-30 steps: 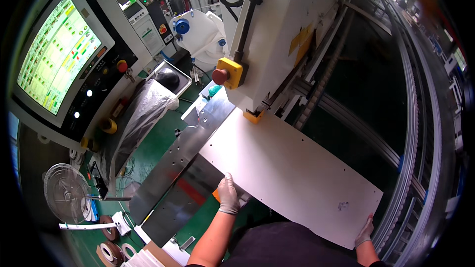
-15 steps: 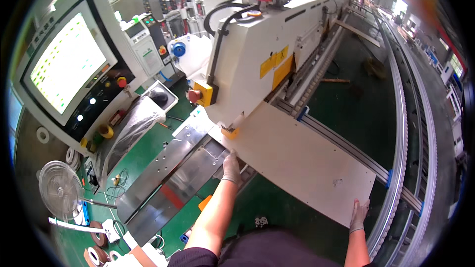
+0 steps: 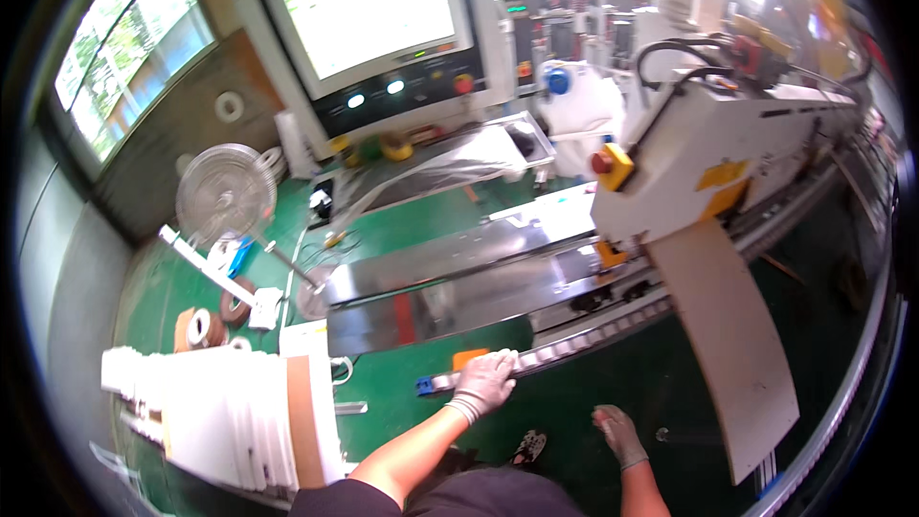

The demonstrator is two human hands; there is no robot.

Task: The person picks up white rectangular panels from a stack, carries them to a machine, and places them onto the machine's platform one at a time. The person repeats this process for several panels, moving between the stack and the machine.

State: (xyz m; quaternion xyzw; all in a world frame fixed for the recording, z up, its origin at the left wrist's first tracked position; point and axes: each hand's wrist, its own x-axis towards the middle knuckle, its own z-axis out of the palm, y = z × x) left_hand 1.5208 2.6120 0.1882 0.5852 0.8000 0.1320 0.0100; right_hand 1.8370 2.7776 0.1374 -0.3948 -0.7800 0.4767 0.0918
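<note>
My left hand (image 3: 486, 383), in a pale glove, lies over the end of the roller rail (image 3: 574, 343), fingers stretched out; whether it presses on the rail I cannot tell. An orange block (image 3: 469, 359) shows just behind it. My right hand (image 3: 620, 433), gloved too, hangs over the green floor with its fingers loosely extended and nothing in them. Apart from both hands, a long white panel (image 3: 723, 325) juts toward me from beneath the white machine head (image 3: 670, 172).
A metal machine bed (image 3: 459, 297) runs along the front. At left stand upright white panels (image 3: 220, 421), tape rolls (image 3: 201, 327) and a fan (image 3: 227, 193). Behind is a control console (image 3: 383, 86) with a lit screen. A curved rail (image 3: 833, 421) borders the right.
My view has swung left. Both hands have come off the white panel: the left is now at the roller rail, the right hangs free. The panel still sits under the machine head.
</note>
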